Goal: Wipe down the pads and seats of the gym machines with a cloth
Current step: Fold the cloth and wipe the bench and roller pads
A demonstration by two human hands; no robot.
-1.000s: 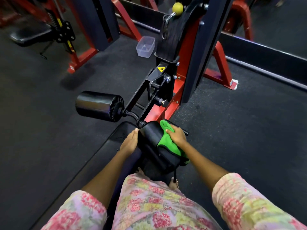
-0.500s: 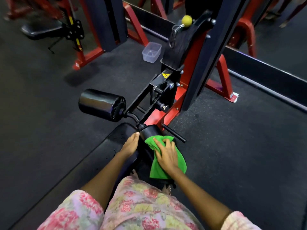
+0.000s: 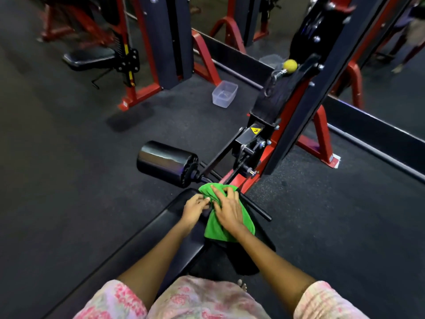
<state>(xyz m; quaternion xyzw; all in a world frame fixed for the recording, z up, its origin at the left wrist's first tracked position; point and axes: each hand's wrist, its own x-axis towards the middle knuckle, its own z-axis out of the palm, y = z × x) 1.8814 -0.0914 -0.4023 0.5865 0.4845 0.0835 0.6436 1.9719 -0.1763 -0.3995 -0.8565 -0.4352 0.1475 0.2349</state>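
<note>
A green cloth (image 3: 247,223) is draped over the near black roller pad of a red and black leg machine. My right hand (image 3: 227,209) lies flat on the cloth with fingers spread, pressing it onto the pad. Just to its left, my left hand (image 3: 195,208) has curled fingers that touch the cloth's edge and the pad's side. A second, bare black roller pad (image 3: 165,162) sticks out to the left, apart from both hands. The long black bench pad (image 3: 147,245) runs from under my left arm toward the lower left.
A clear plastic tub (image 3: 225,93) stands on the dark rubber floor behind the rollers. The machine's red frame and black column (image 3: 299,116) rise at right, with a thin black bar (image 3: 257,209) beside the cloth. Another machine's seat (image 3: 89,58) is far left. A mirror base runs along the right.
My right hand slid with the cloth from the roller's right side up over its top. My left hand closed in from the pad's left side to the cloth's edge.
</note>
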